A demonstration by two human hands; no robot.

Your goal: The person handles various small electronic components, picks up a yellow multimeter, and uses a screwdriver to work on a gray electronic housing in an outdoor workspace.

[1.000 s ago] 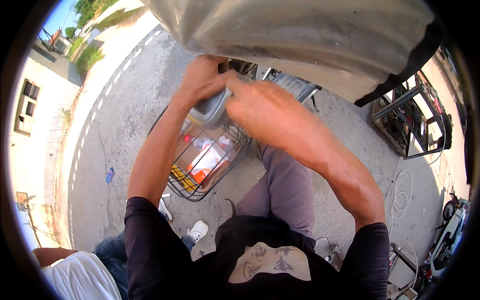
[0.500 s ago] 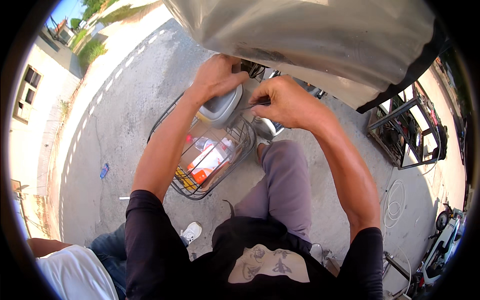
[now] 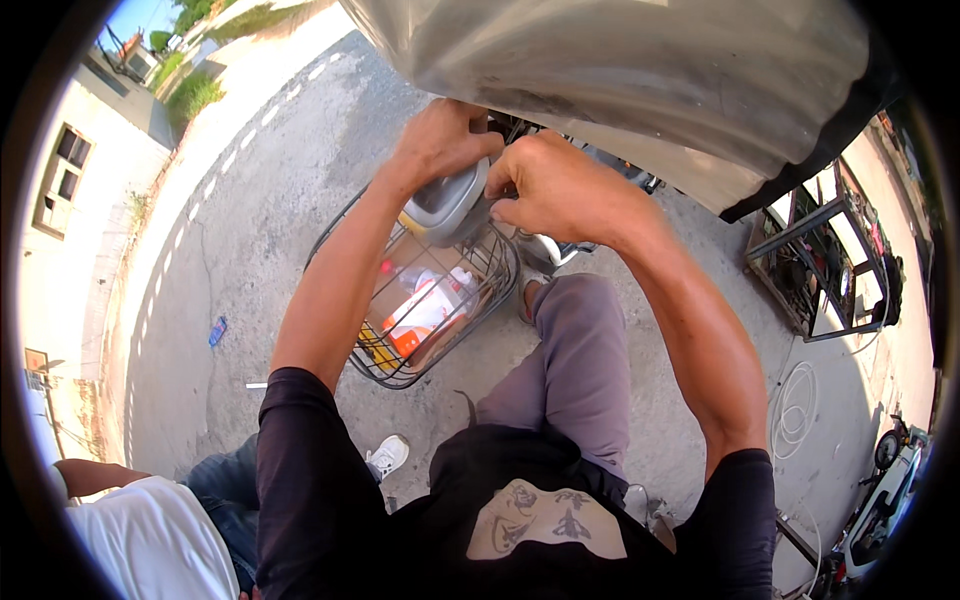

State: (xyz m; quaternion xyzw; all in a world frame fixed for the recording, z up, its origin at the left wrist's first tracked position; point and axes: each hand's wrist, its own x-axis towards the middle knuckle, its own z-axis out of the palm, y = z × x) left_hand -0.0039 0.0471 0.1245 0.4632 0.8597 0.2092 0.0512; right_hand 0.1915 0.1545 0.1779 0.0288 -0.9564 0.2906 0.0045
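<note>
My left hand point(image 3: 440, 140) rests at the top of a grey plastic housing point(image 3: 447, 205) above a wire basket, fingers bent and partly hidden under a translucent cover point(image 3: 640, 70). Close beside it, my right hand point(image 3: 540, 185) is closed, thumb and index finger curled toward the housing's right side. What either hand holds is hidden. Dark wires point(image 3: 508, 126) show in the gap between the hands, under the cover's edge. Below the housing, the black wire basket point(image 3: 400, 378) carries a white-and-orange package point(image 3: 425, 318), a clear bottle with a red cap and something yellow.
A person in a white shirt point(image 3: 150, 550) is at the lower left. A metal-framed rack point(image 3: 825, 260) with assorted items stands at right, near a coiled white hose point(image 3: 795, 410). A two-wheeler point(image 3: 885, 500) is at the lower right. A small blue object point(image 3: 217, 331) lies on the concrete.
My right hand has moved slightly left and up, closer to my left hand. The thin dark piece seen at its fingertips earlier is now hidden. My left hand stays at the housing.
</note>
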